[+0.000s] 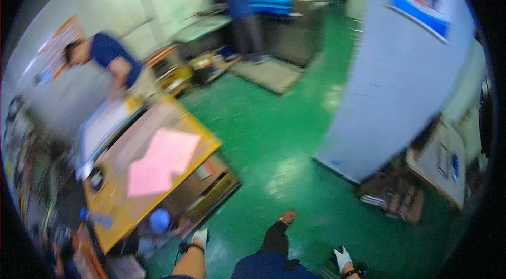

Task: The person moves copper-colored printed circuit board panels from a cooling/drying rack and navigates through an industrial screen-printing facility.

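Observation:
My left hand (200,237), in a pale glove with a dark band at the wrist, hangs low beside the near corner of a yellow-edged table (113,218). It touches nothing that I can see, and blur hides its fingers. Out to the right, over the green floor, my right hand (342,258) wears a white glove with dark patches. Its fingers look apart, and no object shows in it. Pink sheets (166,160) lie on the table, away from both hands. One of my feet (288,218) is stepping on the floor ahead.
Under the table are a blue round object (159,221) and shelved clutter. A person (116,63) bends over a bench at left; another person (240,5) stands at the back near blue rolls (270,5). A pale partition (385,99) and a small table (440,160) stand at right.

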Action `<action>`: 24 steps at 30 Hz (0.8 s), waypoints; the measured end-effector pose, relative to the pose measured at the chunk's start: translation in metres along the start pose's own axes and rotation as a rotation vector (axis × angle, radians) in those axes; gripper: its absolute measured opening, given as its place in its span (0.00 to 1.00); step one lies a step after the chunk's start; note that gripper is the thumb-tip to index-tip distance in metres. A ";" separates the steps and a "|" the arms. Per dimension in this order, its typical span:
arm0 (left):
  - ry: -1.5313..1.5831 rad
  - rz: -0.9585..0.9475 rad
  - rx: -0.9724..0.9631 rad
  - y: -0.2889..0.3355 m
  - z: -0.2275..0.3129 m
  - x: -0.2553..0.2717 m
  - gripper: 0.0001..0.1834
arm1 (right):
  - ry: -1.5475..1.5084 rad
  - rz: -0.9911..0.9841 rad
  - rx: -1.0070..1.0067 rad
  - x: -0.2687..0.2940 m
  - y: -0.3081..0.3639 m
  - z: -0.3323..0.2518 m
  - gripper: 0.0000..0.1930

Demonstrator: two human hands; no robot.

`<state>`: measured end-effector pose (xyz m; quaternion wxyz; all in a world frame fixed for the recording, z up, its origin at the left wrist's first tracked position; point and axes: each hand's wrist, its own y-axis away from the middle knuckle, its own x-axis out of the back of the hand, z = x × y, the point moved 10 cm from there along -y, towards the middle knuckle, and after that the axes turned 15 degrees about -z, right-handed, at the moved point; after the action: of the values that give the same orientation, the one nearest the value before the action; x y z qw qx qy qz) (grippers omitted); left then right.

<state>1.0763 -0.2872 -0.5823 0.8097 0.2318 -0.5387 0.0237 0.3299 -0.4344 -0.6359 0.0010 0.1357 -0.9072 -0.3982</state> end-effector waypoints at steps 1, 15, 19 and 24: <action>0.000 -0.102 -0.029 -0.017 0.032 -0.010 0.09 | 0.100 0.044 -0.012 -0.014 0.008 -0.033 0.30; 0.580 -1.025 -0.021 -0.325 0.488 -0.042 0.12 | -0.097 0.664 -0.150 0.079 0.094 -0.126 0.40; 0.361 -1.245 -0.073 -0.351 0.641 -0.081 0.13 | -0.311 0.688 -0.114 0.096 0.108 -0.107 0.43; -0.551 -1.127 -1.199 -0.312 0.877 -0.166 0.18 | -0.726 0.864 0.034 0.116 0.154 -0.069 0.45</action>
<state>0.3407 -0.8815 -0.5641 0.5269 -0.0043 -0.4419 -0.7260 0.1880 -0.4131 -0.4895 -0.1506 -0.3936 -0.8288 -0.3681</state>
